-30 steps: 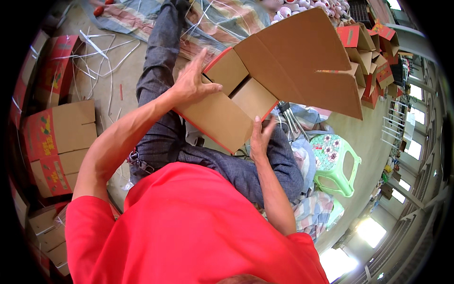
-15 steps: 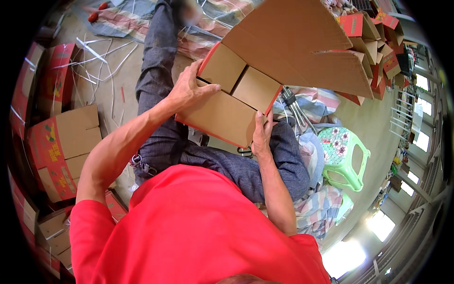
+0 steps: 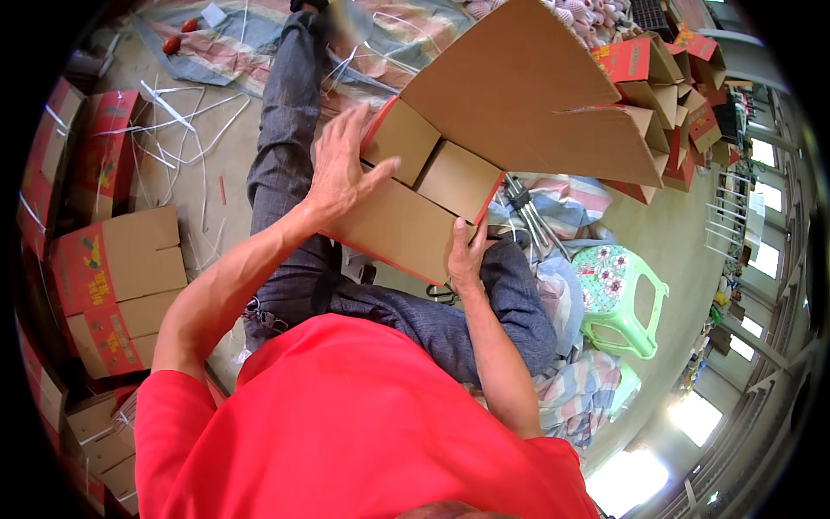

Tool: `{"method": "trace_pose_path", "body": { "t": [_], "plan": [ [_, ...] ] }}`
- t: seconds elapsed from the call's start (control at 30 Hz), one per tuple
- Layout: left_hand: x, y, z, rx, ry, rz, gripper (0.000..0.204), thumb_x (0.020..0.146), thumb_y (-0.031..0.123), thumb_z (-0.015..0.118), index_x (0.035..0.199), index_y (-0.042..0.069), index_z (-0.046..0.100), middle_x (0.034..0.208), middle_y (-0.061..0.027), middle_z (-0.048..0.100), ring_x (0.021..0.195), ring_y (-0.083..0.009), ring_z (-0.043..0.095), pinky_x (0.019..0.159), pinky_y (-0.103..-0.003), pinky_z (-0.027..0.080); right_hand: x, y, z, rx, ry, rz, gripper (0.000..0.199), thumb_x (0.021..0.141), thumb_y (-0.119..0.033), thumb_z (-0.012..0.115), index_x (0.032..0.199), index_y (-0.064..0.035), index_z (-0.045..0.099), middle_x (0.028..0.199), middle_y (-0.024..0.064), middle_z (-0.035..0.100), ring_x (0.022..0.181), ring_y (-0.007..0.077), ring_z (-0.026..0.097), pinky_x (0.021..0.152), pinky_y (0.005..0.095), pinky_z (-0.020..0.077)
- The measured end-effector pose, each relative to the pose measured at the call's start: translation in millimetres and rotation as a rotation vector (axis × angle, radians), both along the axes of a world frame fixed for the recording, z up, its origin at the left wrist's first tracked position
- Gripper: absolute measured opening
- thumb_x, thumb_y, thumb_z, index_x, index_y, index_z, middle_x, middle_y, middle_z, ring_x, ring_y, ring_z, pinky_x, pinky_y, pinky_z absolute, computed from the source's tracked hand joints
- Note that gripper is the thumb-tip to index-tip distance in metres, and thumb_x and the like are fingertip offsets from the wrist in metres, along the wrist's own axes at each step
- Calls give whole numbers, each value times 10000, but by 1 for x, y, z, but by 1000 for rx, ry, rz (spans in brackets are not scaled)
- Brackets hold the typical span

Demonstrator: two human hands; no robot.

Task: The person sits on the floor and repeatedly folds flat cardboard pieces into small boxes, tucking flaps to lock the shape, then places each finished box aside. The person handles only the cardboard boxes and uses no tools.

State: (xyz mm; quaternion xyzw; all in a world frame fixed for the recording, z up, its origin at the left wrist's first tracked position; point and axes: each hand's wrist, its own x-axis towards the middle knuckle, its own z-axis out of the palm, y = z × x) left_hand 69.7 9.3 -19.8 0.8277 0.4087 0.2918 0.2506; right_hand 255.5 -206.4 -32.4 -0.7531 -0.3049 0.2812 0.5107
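Across my lap lies a cardboard carton [image 3: 405, 227], red on its outer sides and plain brown inside. Three of its flaps are folded inward, with narrow gaps between them. Its large brown flap [image 3: 527, 95] stands up on the far right side. Over the carton's left edge, my left hand [image 3: 346, 169] is spread with fingers and thumb apart; whether the palm touches the board cannot be told. My right hand [image 3: 468, 253] grips the near right edge, its thumb on the upper face and the fingers partly hidden.
Red and brown cartons [image 3: 130, 290] stand at my left, and more open cartons [image 3: 657, 78] are piled at the far right. White strapping [image 3: 177, 112] lies tangled on the floor. A green stool [image 3: 618, 294], folded metal legs [image 3: 529, 208] and a striped sheet [image 3: 251, 56] are nearby.
My left hand's fingers have lifted and spread from the carton's left edge. The carton, its raised flap and my right hand have shifted slightly left.
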Motion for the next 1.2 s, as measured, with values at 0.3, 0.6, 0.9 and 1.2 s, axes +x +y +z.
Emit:
{"method": "trace_pose_path", "body": {
  "t": [0.3, 0.6, 0.9, 1.2],
  "plan": [
    [22, 107, 201, -1362, -722, -352, 809, 1040, 643, 505, 1545, 22, 385, 1048, -246, 686, 863, -360, 726, 846, -497, 618, -24, -7, 44, -30, 27, -10, 681, 997, -198, 699, 1558, 25, 384, 1468, 151, 540, 1363, 244, 499, 1160, 372, 384],
    [-14, 57, 176, -1468, -576, -528, 648, 999, 552, 572, 1435, 80, 495, 1319, -244, 582, 1096, -370, 671, 928, -573, 577, -31, -13, 62, 83, 91, 61, 616, 1006, -245, 693, 1503, 15, 437, 1406, 146, 561, 1327, 243, 508, 1136, 394, 388],
    [-70, -31, 220, -1648, -903, -82, 593, 936, 22, 609, 1503, 71, 443, 1289, -133, 641, 1151, -258, 681, 974, -431, 588, -7, -45, 60, 32, -1214, 506, 521, 1030, -232, 638, 1470, 26, 533, 1447, 236, 583, 1323, 421, 548, 1135, 485, 419],
    [-68, -26, 194, -1945, -819, -471, 602, 913, -10, 719, 1470, -13, 490, 1386, -173, 628, 1275, -325, 641, 1088, -488, 544, -8, -37, 70, -114, -133, 182, 476, 1030, -216, 617, 1434, 27, 560, 1394, 247, 607, 1285, 432, 568, 1102, 502, 436]
  ]
}}
